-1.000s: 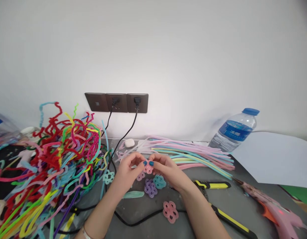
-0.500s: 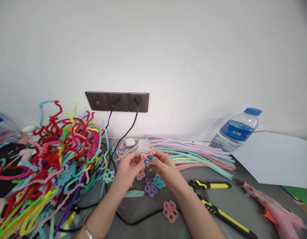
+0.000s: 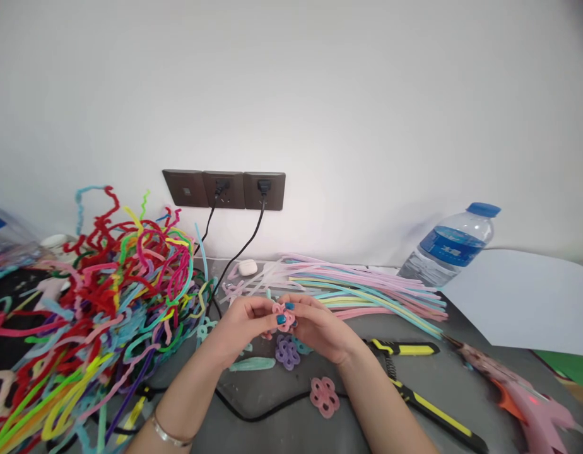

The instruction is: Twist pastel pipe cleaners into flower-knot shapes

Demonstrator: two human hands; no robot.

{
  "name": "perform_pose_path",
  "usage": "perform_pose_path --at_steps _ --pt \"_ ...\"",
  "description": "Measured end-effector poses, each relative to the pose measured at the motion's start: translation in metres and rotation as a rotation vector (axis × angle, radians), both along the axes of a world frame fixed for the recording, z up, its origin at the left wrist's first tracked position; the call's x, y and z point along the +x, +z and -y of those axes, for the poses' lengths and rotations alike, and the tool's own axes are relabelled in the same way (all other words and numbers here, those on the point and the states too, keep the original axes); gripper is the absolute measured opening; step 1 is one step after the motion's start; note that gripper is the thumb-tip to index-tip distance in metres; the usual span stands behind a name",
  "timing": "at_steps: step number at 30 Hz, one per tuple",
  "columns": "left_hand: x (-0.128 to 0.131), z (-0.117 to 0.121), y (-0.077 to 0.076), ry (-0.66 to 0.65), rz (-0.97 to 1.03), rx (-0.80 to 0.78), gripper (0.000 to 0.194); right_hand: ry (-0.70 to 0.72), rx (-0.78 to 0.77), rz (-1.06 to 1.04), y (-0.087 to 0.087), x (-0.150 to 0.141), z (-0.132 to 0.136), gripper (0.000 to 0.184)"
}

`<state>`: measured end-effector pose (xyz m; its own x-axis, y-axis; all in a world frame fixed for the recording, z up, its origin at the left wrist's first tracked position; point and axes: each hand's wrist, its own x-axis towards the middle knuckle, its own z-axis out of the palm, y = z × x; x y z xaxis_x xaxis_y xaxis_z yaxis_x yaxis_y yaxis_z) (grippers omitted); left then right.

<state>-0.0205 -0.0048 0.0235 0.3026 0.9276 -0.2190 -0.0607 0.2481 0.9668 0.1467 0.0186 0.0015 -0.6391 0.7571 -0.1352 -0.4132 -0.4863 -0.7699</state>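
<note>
My left hand (image 3: pixel 244 323) and my right hand (image 3: pixel 317 328) meet over the grey table and pinch a small pink pipe-cleaner flower (image 3: pixel 282 314) between thumbs and fingertips. Both hands are closed on it. Just below them lie a purple flower (image 3: pixel 286 353), a teal flower partly hidden by my right hand, and a pale green strip (image 3: pixel 252 364). Another pink flower (image 3: pixel 324 396) lies nearer to me on the table.
A tangled heap of coloured pipe cleaners (image 3: pixel 97 302) fills the left. Straight pastel pipe cleaners (image 3: pixel 367 290) lie behind the hands. Yellow-black pliers (image 3: pixel 414 391), a pink glue gun (image 3: pixel 523 394), a water bottle (image 3: pixel 450 249), white paper (image 3: pixel 523 302), wall sockets (image 3: pixel 225 188) with black cables.
Both hands lifted the pink flower slightly, then lowered it again and turned it between the fingertips. The view shifted a little downward.
</note>
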Motion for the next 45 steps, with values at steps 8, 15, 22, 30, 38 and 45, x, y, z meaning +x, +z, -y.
perform_pose_path --at_steps 8,15,22,30,38,45 --pt "0.004 -0.001 0.001 0.011 -0.07 -0.027 0.032 -0.029 0.044 0.117 0.001 0.006 -0.002 0.036" --pt "0.004 -0.004 -0.004 0.145 0.025 0.037 0.033 -0.05 0.043 0.068 0.005 0.008 -0.003 0.024" --pt "-0.002 -0.003 -0.007 0.026 0.024 0.029 0.026 0.034 -0.005 0.033 0.009 0.01 0.0 0.027" --pt "0.005 -0.002 -0.002 0.135 0.06 0.013 0.035 -0.083 0.106 0.062 0.005 0.008 -0.002 0.024" --pt "0.004 -0.002 -0.006 0.045 0.313 -0.151 0.032 -0.02 0.048 -0.018 0.001 0.01 -0.001 0.023" --pt "0.006 -0.002 -0.004 -0.018 0.438 -0.256 0.026 -0.142 0.09 -0.011 0.001 0.0 0.0 0.024"
